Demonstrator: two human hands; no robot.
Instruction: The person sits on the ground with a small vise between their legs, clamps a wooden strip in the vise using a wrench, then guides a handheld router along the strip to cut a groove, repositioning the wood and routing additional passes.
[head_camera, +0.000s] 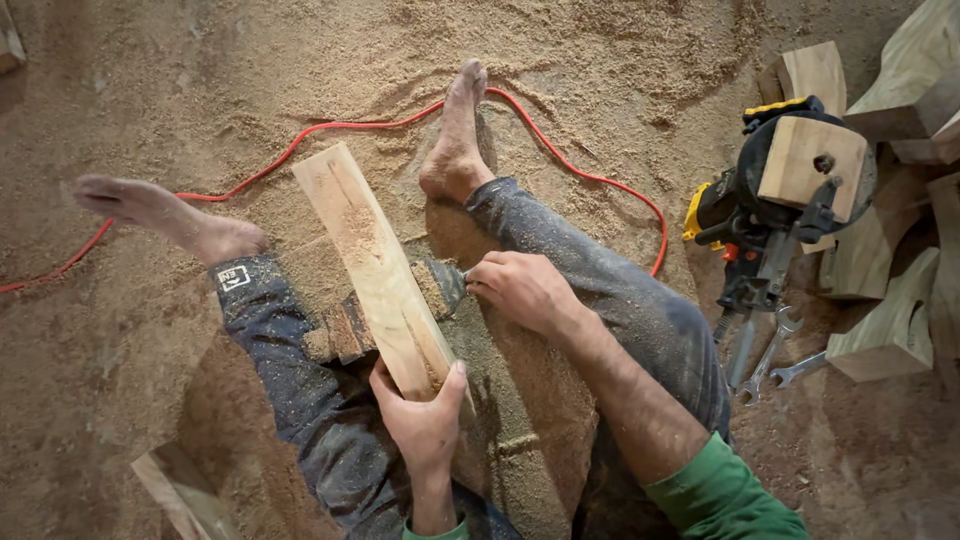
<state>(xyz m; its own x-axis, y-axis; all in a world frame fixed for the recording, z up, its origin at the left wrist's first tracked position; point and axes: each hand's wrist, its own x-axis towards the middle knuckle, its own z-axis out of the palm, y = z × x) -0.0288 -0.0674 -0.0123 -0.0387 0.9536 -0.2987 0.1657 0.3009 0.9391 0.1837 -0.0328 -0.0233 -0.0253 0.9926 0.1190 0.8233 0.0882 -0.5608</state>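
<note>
The left hand (425, 420) grips the near end of a pale plank (375, 265), thumb across its edge. The plank slants away over a sawdust-caked block (345, 330) between the person's legs. The right hand (520, 288) is closed on a small tool at the plank's right edge (too hidden to identify). A red cable (560, 160) loops over the sawdust floor (200, 90). To the right stand a power tool (790, 190), wrenches (775, 350) and wood pieces (885, 335).
</note>
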